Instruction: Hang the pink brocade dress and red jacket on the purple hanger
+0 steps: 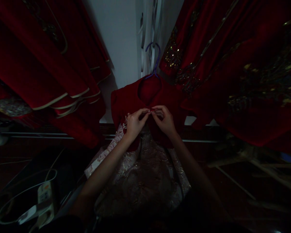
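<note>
A short red jacket [126, 97] hangs on a purple hanger [157, 61] in front of me. My left hand [135, 123] pinches the jacket's front edge just below the round neckline. Close beside it, my right hand [165, 121] pinches the opposite front edge, and the fingertips of both nearly meet. A small shiny bit shows between the fingers, too dim to make out. Silvery beading [126, 121] decorates the jacket near my left wrist. Below the jacket spreads a pale, glittery patterned cloth [145, 171], partly behind my forearms.
Red garments with gold trim [50, 74] hang at the left. More red garments with gold sequins [173, 56] hang at the right. A white power strip [45, 197] with a looped cable lies at lower left. Wooden legs [252, 158] stand at lower right. The light is dim.
</note>
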Tool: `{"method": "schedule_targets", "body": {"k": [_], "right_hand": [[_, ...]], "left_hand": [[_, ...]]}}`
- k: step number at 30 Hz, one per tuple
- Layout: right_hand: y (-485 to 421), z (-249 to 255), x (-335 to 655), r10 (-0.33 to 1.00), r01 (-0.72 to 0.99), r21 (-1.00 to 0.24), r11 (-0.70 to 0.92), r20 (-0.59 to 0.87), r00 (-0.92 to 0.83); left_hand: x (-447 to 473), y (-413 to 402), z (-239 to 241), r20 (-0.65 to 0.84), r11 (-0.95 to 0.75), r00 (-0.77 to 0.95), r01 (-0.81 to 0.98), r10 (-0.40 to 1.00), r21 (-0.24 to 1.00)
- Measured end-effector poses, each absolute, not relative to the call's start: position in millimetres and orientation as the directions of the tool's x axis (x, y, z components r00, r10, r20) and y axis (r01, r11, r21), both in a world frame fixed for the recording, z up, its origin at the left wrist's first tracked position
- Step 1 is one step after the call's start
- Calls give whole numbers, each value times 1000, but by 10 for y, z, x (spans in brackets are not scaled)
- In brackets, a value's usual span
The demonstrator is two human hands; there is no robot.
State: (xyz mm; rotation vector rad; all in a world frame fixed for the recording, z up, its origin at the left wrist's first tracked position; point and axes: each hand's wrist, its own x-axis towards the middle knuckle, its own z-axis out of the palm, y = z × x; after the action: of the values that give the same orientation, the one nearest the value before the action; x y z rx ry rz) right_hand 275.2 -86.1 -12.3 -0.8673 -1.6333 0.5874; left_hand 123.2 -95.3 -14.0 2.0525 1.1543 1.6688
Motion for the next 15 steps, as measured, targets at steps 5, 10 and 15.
{"method": "schedule_targets", "body": {"k": [5,10,15], "right_hand": [[-857,-131,2782,807,213,-779,590,579,-115],[-860,-144,2775,805,216,-778,590,585,-93],[-859,-166,2724,810,208,-787,581,584,-52]], "left_hand": [[1184,-947,-150,734,-661,71,500,675,560],[1136,-898,-106,702,-673,155,486,695,558],[1119,-897,-70,714,-669,110,471,691,575]]}}
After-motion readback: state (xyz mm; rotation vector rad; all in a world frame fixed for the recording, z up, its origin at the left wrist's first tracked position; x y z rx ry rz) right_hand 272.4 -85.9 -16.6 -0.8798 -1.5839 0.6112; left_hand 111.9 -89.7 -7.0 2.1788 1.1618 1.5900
